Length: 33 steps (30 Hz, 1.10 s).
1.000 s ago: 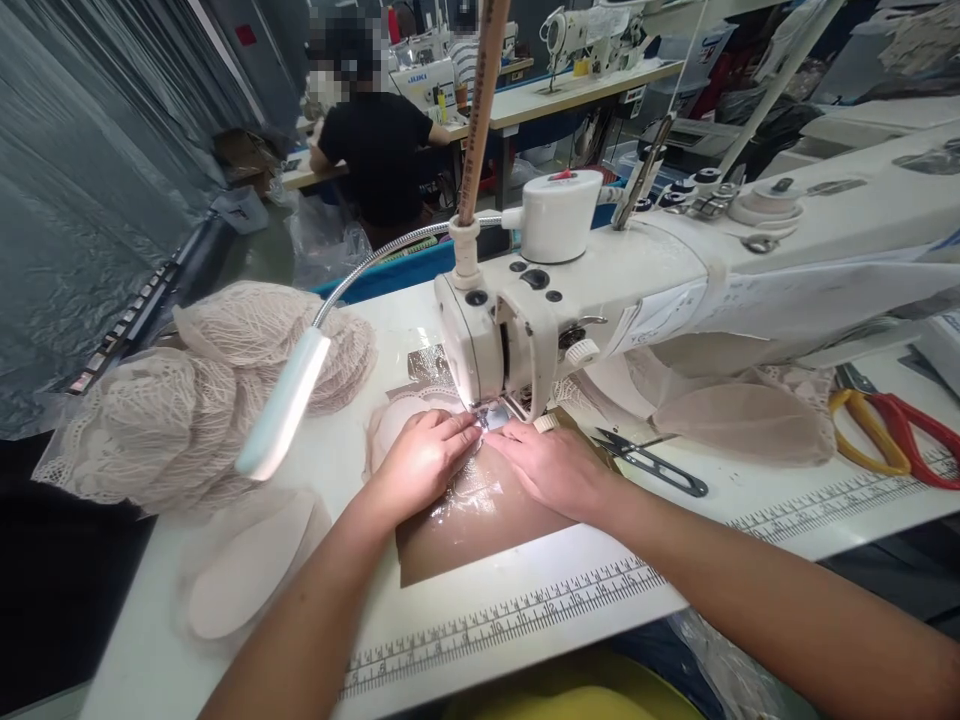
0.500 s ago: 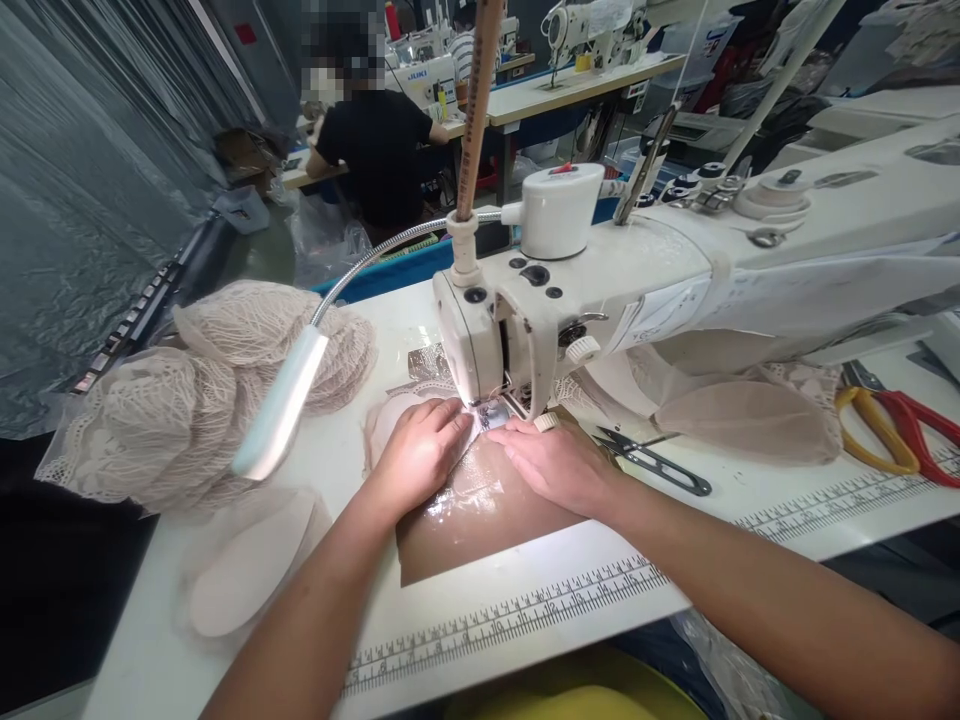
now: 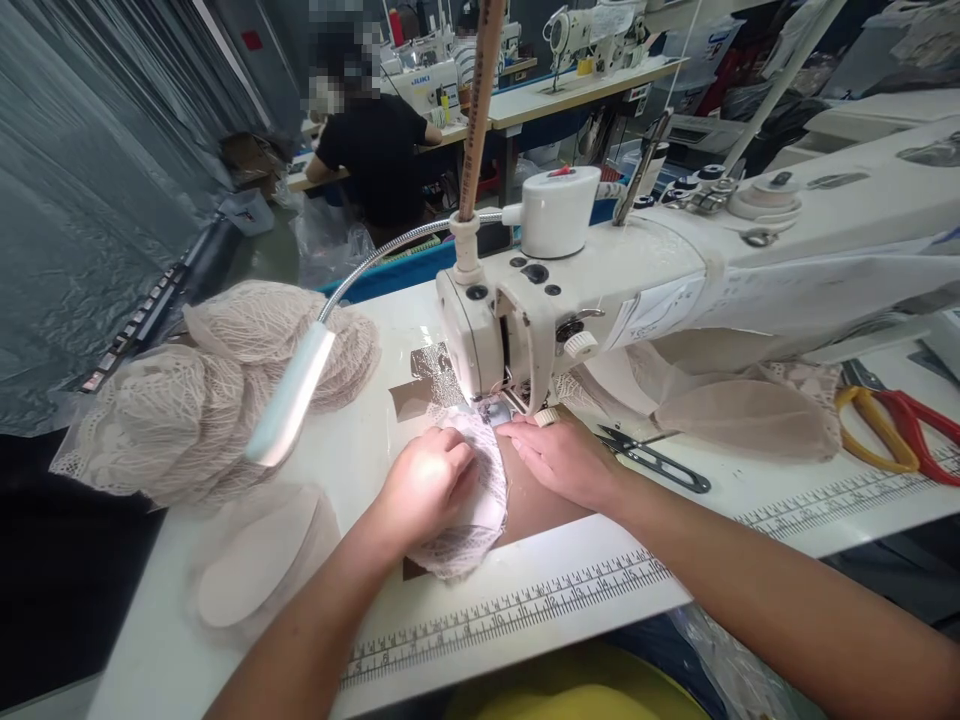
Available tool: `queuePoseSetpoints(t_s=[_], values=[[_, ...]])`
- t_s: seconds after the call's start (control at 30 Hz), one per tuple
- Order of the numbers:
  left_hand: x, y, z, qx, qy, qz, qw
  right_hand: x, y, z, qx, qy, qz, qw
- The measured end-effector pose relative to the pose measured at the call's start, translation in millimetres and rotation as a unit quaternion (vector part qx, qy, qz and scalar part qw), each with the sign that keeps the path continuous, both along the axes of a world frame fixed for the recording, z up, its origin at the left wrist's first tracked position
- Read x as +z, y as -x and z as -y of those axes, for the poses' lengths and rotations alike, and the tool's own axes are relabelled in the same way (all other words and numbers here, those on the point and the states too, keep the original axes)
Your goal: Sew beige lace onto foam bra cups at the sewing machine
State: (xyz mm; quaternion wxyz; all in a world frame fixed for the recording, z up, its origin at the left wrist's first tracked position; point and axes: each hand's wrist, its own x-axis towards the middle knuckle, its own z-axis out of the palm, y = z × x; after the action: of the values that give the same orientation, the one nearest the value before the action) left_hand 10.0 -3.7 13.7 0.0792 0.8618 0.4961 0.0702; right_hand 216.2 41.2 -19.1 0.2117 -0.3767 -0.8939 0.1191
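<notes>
A pale lace bra cup [image 3: 484,492] lies in front of the sewing machine's [image 3: 476,330] needle area, its upper end close to the presser foot [image 3: 499,408]. My left hand [image 3: 431,480] is closed on the cup, with the fingers curled and the thumb against them. My right hand [image 3: 562,455] rests to the right of the cup, fingers stretched out over the brown sheet [image 3: 536,500], fingertips near the presser foot. That hand holds nothing that I can see.
Lace cups [image 3: 172,410] are piled on the left under a lamp [image 3: 292,395]. A smooth pale cup [image 3: 259,560] lies in front of them. Thread snips [image 3: 660,462] and red-and-yellow-handled scissors [image 3: 900,430] lie right. A ruler strip [image 3: 510,625] borders the table's front. A person [image 3: 375,150] sits beyond.
My left hand has moved back from the needle towards me, drawing the lace cup out over the brown sheet. My right hand stays nearly in place.
</notes>
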Motion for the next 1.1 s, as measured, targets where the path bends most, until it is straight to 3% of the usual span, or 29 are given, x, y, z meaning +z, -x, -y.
queuePoseSetpoints(t_s=[0.13,0.37,1.1], values=[[-3.3,-1,-1,-0.035,0.003,0.027,0.999,1.3,0,1,-0.001,0.001,0.004,1.000],[-10.3,-2,-3,-0.060,-0.019,0.016,0.998,6.7,2,6,0.057,-0.024,0.046,0.997],[-20.7,5,-11,-0.076,-0.060,-0.015,0.995,6.9,10,8,0.004,-0.030,0.110,0.993]])
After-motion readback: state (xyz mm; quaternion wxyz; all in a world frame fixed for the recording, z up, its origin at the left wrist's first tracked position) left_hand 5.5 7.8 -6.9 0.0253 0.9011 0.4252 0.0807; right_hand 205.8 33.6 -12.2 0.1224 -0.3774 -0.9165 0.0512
